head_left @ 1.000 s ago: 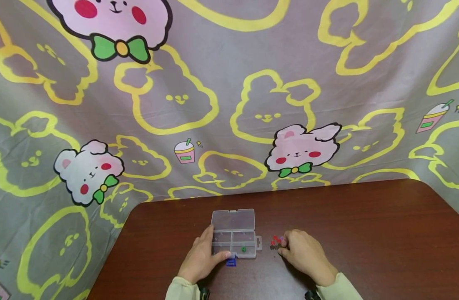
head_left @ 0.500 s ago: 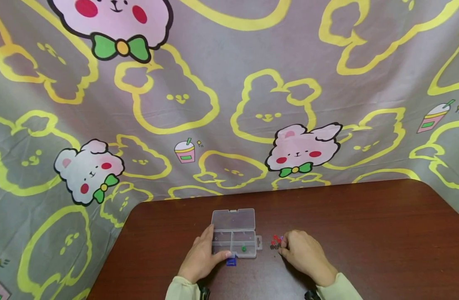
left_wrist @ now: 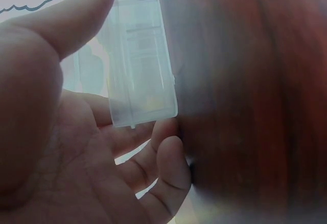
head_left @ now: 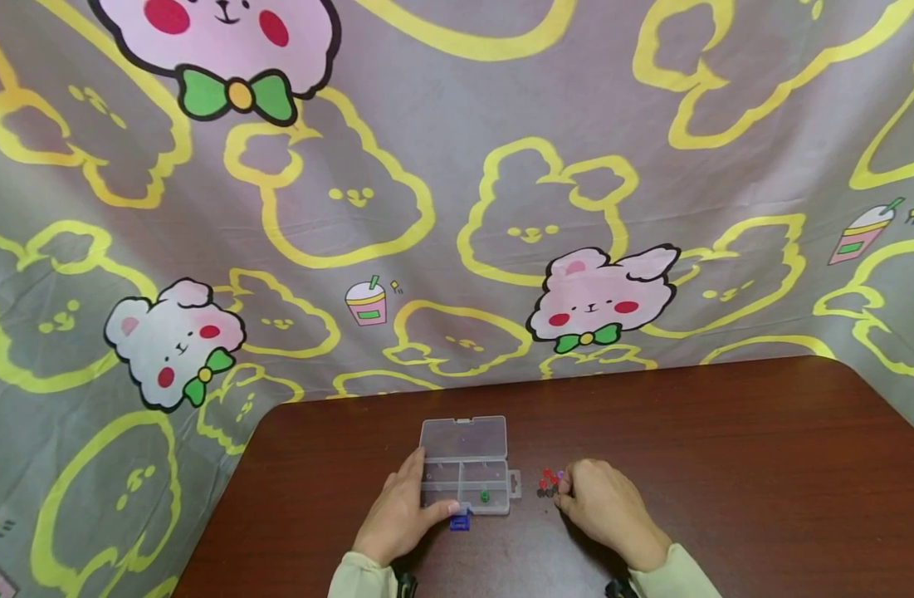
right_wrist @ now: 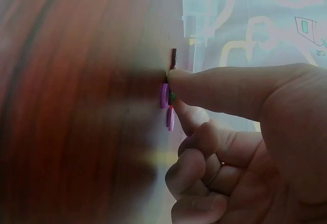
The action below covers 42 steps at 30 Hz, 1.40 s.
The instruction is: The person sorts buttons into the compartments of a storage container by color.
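A clear plastic compartment box (head_left: 488,472) stands on the table with its lid (head_left: 464,438) raised at the back and a blue latch (head_left: 460,522) at the front. One small green piece (head_left: 485,497) lies in its front right compartment. My left hand (head_left: 397,513) grips the box, thumb at the front edge and fingers along the left side. To the right of the box lies a pile of small red (head_left: 549,475) and dark pieces (head_left: 546,491). My right hand (head_left: 609,507) pinches at this pile with thumb and forefinger; the fingertips partly hide the piece. Purple discs (right_wrist: 164,96) show beside them in the right wrist view.
The brown table (head_left: 711,448) extends to both sides and behind the box. A hanging cloth (head_left: 442,183) with cartoon prints rises behind the table's far edge. A hanger tab (head_left: 515,483) sticks out from the box's right side, towards the pile.
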{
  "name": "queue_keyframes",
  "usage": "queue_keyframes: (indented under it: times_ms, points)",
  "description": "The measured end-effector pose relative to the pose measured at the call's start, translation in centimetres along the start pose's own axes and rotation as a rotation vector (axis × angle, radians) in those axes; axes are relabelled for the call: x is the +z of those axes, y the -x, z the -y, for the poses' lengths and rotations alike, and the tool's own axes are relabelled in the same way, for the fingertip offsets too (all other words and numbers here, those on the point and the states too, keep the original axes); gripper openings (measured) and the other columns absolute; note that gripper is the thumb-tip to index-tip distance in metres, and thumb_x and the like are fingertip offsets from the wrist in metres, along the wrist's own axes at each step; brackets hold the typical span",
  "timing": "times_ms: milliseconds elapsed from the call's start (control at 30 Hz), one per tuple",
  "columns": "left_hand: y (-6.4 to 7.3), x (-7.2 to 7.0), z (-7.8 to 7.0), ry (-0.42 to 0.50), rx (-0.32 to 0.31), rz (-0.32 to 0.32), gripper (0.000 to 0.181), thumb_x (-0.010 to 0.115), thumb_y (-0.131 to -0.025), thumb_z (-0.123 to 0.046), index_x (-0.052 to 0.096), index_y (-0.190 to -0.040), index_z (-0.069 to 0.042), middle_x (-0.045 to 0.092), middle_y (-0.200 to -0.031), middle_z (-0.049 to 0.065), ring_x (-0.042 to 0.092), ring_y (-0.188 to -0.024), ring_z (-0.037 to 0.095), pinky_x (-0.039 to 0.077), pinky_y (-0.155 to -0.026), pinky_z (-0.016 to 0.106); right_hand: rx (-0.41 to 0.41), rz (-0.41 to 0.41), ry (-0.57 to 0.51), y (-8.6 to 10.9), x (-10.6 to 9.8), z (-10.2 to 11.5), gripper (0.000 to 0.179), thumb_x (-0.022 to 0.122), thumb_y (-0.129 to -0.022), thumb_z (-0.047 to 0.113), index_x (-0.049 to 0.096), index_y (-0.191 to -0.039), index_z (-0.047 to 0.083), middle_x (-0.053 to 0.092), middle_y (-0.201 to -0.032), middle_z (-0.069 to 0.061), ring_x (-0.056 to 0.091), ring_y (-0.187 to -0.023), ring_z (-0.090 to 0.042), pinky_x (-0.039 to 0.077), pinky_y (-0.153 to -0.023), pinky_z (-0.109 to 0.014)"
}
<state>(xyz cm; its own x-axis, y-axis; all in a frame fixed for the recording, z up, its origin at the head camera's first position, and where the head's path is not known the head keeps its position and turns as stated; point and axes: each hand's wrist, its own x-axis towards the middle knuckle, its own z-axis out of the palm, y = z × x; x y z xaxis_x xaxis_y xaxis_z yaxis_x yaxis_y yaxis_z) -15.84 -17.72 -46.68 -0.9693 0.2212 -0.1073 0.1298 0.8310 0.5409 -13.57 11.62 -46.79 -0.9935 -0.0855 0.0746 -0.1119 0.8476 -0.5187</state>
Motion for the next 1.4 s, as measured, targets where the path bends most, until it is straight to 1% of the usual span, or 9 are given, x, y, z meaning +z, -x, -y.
queue_keyframes:
  times_ms: [133,200,367,500,733,933,1200,1400]
  points:
    - [-0.03,-0.08,-0.07,0.007,-0.023,0.019,0.103,0.076,-0.085,-0.053,0.029,-0.155,0.005,0.034,-0.157,0.027,0.033,-0.139,0.053,0.033,-0.109,0.062,-0.002,-0.003,-0.009,0.03,0.04,-0.01,0.025,0.083,-0.074,0.012,0.061,-0.066,0.021,0.058,-0.067,0.01,0.054,-0.062,-0.009,0.048,-0.056,-0.036]
    - [-0.04,-0.09,-0.08,0.009,-0.026,0.021,0.103,0.076,-0.085,-0.052,0.029,-0.155,0.005,0.034,-0.157,0.027,0.034,-0.139,0.052,0.034,-0.109,0.062,-0.006,-0.008,-0.011,0.03,0.07,-0.01,0.026,0.083,-0.074,0.012,0.061,-0.066,0.021,0.058,-0.066,0.01,0.053,-0.061,-0.009,0.048,-0.056,-0.036]
    - [-0.06,-0.07,-0.06,0.006,-0.016,0.014,0.102,0.077,-0.084,-0.052,0.029,-0.155,0.005,0.035,-0.156,0.026,0.036,-0.139,0.049,0.036,-0.109,0.061,-0.015,-0.014,-0.019,0.05,0.12,-0.03,0.026,0.081,-0.074,0.01,0.06,-0.065,0.022,0.057,-0.065,0.01,0.053,-0.061,-0.009,0.048,-0.056,-0.035]
    - [-0.08,-0.08,0.0,0.002,-0.009,0.012,0.103,0.077,-0.084,-0.052,0.029,-0.155,0.005,0.035,-0.156,0.026,0.037,-0.139,0.048,0.036,-0.109,0.06,-0.018,-0.002,-0.027,0.13,0.06,-0.01,0.027,0.081,-0.074,0.01,0.06,-0.064,0.022,0.056,-0.065,0.011,0.052,-0.061,-0.008,0.048,-0.057,-0.035]
    - [-0.06,-0.02,0.03,-0.001,-0.002,0.003,0.102,0.077,-0.084,-0.052,0.029,-0.154,0.006,0.035,-0.156,0.027,0.036,-0.138,0.05,0.035,-0.109,0.06,-0.037,0.005,-0.048,0.07,0.18,0.13,0.033,0.073,-0.074,0.006,0.05,-0.057,0.022,0.042,-0.056,0.011,0.041,-0.055,-0.008,0.035,-0.052,-0.028]
    - [-0.03,0.0,-0.03,0.004,-0.013,0.009,0.103,0.077,-0.084,-0.052,0.029,-0.155,0.005,0.034,-0.156,0.027,0.034,-0.139,0.052,0.034,-0.109,0.062,-0.042,-0.003,-0.06,0.12,0.11,-0.01,0.028,0.076,-0.074,0.007,0.056,-0.063,0.023,0.049,-0.06,0.012,0.045,-0.057,-0.007,0.042,-0.055,-0.03]
    - [-0.05,-0.02,-0.04,0.015,-0.017,0.019,0.103,0.076,-0.085,-0.053,0.028,-0.155,0.005,0.033,-0.157,0.027,0.033,-0.14,0.051,0.033,-0.11,0.062,-0.049,0.007,-0.08,0.03,0.02,0.06,0.022,0.077,-0.074,0.009,0.062,-0.067,0.023,0.05,-0.06,0.014,0.046,-0.057,-0.006,0.044,-0.057,-0.031]
    - [-0.08,-0.04,-0.07,0.006,-0.009,0.013,0.103,0.076,-0.085,-0.053,0.028,-0.155,0.005,0.034,-0.156,0.027,0.035,-0.139,0.051,0.034,-0.11,0.061,-0.045,-0.002,-0.078,-0.1,-0.04,0.39,0.024,0.078,-0.075,0.011,0.06,-0.066,0.025,0.049,-0.059,0.015,0.046,-0.057,-0.005,0.044,-0.057,-0.03]
